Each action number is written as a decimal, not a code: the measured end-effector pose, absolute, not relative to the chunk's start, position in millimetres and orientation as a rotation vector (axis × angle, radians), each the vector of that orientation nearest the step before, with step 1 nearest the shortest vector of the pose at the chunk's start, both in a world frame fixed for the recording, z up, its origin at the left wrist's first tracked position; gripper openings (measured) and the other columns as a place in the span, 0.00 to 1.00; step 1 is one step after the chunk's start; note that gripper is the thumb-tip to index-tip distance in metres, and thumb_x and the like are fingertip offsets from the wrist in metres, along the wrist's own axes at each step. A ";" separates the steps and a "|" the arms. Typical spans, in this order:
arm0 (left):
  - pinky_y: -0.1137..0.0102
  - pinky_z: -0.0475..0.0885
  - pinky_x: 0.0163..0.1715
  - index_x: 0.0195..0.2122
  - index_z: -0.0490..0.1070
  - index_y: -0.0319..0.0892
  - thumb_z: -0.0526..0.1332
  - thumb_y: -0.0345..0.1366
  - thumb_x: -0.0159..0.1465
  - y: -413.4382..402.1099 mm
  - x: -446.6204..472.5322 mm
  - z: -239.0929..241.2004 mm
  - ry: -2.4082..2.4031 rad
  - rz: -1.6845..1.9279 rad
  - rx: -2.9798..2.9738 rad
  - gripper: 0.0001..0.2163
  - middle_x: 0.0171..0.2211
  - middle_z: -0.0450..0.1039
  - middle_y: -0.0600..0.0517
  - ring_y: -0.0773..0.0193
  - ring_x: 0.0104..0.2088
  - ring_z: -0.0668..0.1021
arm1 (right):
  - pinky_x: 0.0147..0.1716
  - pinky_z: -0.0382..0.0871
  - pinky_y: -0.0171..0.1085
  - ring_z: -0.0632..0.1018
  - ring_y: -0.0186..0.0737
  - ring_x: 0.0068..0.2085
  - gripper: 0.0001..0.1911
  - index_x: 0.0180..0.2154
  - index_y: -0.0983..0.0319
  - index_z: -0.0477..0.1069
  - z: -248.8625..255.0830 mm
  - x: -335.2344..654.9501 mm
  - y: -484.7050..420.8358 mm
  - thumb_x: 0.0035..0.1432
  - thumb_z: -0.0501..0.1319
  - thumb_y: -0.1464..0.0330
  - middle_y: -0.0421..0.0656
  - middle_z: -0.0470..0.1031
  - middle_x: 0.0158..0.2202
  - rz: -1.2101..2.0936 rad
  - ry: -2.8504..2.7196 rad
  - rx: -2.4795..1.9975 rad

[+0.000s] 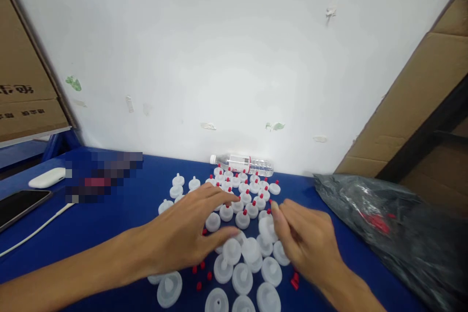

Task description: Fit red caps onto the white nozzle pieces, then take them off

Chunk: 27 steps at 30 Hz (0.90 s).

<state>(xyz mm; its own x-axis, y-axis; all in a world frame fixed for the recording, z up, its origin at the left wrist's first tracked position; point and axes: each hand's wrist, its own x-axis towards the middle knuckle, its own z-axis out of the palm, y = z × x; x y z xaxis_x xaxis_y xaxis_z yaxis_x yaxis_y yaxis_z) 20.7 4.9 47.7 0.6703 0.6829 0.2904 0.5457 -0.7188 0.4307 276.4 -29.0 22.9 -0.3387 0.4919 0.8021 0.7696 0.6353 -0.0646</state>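
My left hand (197, 226) reaches over the middle of the blue table with its fingers apart, holding nothing. Its thumb is close to a pile of loose white round plastic lids with nozzles (242, 279). My right hand (307, 236) is closed in a pinch, and a small red cap (271, 202) shows at the tip of the thumb. Just left of that hand, a white lid (268, 229) leans on the pile. Behind both hands stand several white lids with red caps on their nozzles (242, 219). Lids with bare nozzles (178, 180) stand at the left.
A clear plastic bottle (243, 164) lies against the white wall. Loose red caps (199, 286) lie near the front. At the right is a dark plastic bag (365, 219) with red pieces. A phone (22, 207), a white case (47, 178) and a cable (36, 231) are at the left.
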 end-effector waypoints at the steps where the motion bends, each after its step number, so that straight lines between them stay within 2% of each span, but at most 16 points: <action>1: 0.56 0.69 0.61 0.64 0.66 0.47 0.64 0.47 0.69 0.1 22.2 47.8 0.948 0.627 2.572 0.24 0.58 0.73 0.46 0.50 0.60 0.73 | 0.23 0.51 0.37 0.59 0.30 0.21 0.21 0.23 0.59 0.59 23.0 268.0 -33.3 0.70 0.55 0.75 0.34 0.59 0.20 -0.453 -1.982 -0.899; 3: 0.59 0.68 0.62 0.65 0.65 0.48 0.66 0.44 0.67 -8.4 25.4 50.1 0.872 0.598 2.553 0.26 0.61 0.71 0.47 0.52 0.61 0.72 | 0.23 0.51 0.38 0.60 0.32 0.21 0.22 0.22 0.59 0.62 23.7 253.4 -41.9 0.72 0.52 0.73 0.36 0.60 0.19 -0.529 -1.954 -0.760; 5: 0.64 0.70 0.59 0.59 0.70 0.49 0.65 0.39 0.67 -15.0 28.1 55.9 0.814 0.564 2.505 0.19 0.57 0.75 0.50 0.56 0.57 0.76 | 0.22 0.52 0.38 0.61 0.33 0.21 0.24 0.22 0.59 0.63 24.8 243.9 -48.8 0.73 0.49 0.71 0.38 0.62 0.18 -0.564 -1.966 -0.700; 8: 0.67 0.74 0.53 0.49 0.74 0.49 0.60 0.36 0.69 -23.2 29.8 67.3 0.784 0.546 2.431 0.10 0.48 0.79 0.53 0.61 0.47 0.80 | 0.20 0.53 0.37 0.62 0.33 0.20 0.24 0.21 0.60 0.65 25.8 240.3 -53.7 0.72 0.51 0.72 0.38 0.63 0.17 -0.583 -1.989 -0.703; 10: 0.66 0.74 0.53 0.50 0.74 0.50 0.60 0.35 0.67 -28.3 28.9 71.4 0.792 0.543 2.420 0.11 0.49 0.80 0.53 0.58 0.48 0.80 | 0.21 0.55 0.36 0.64 0.33 0.20 0.24 0.22 0.60 0.66 25.6 241.9 -53.9 0.72 0.50 0.72 0.39 0.64 0.17 -0.573 -1.983 -0.734; 12: 0.66 0.73 0.56 0.53 0.73 0.53 0.61 0.34 0.66 -32.6 27.0 70.6 0.802 0.532 2.430 0.15 0.53 0.78 0.54 0.56 0.54 0.78 | 0.21 0.56 0.36 0.65 0.33 0.20 0.25 0.22 0.60 0.66 25.0 243.7 -53.2 0.74 0.49 0.70 0.40 0.65 0.18 -0.547 -1.957 -0.753; 15: 0.64 0.71 0.60 0.57 0.71 0.54 0.62 0.37 0.66 -36.2 24.3 65.2 0.822 0.513 2.452 0.18 0.57 0.76 0.53 0.53 0.58 0.76 | 0.21 0.56 0.35 0.65 0.33 0.20 0.25 0.22 0.60 0.66 23.6 243.8 -53.3 0.74 0.49 0.70 0.39 0.64 0.18 -0.514 -1.931 -0.742; 18: 0.65 0.75 0.56 0.55 0.73 0.54 0.63 0.41 0.66 -37.5 21.8 62.8 0.843 0.437 2.432 0.16 0.55 0.77 0.53 0.53 0.56 0.77 | 0.21 0.57 0.35 0.65 0.33 0.20 0.23 0.22 0.60 0.67 22.9 242.0 -55.1 0.72 0.50 0.71 0.39 0.65 0.18 -0.492 -1.940 -0.740; 23: 0.68 0.75 0.54 0.60 0.69 0.60 0.63 0.36 0.66 -39.3 18.2 66.6 0.817 0.426 2.399 0.21 0.56 0.76 0.57 0.54 0.57 0.76 | 0.21 0.56 0.35 0.64 0.32 0.20 0.21 0.22 0.60 0.65 24.1 239.5 -53.9 0.71 0.53 0.72 0.38 0.65 0.19 -0.503 -1.910 -0.750; 27: 0.66 0.76 0.47 0.52 0.74 0.55 0.69 0.47 0.63 -38.7 26.3 65.6 0.867 0.444 2.389 0.17 0.49 0.79 0.54 0.54 0.49 0.79 | 0.21 0.52 0.37 0.62 0.32 0.20 0.23 0.22 0.59 0.62 21.6 236.7 -49.9 0.73 0.51 0.72 0.36 0.62 0.18 -0.459 -1.920 -0.703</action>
<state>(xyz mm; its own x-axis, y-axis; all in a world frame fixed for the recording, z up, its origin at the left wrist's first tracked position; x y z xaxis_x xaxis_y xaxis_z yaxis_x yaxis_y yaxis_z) 26.3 -38.7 65.6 0.7369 0.6661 0.1152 0.4828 -0.6379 0.6000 236.7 -49.9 21.6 -0.3320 0.2719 0.9033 0.6508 0.7592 0.0107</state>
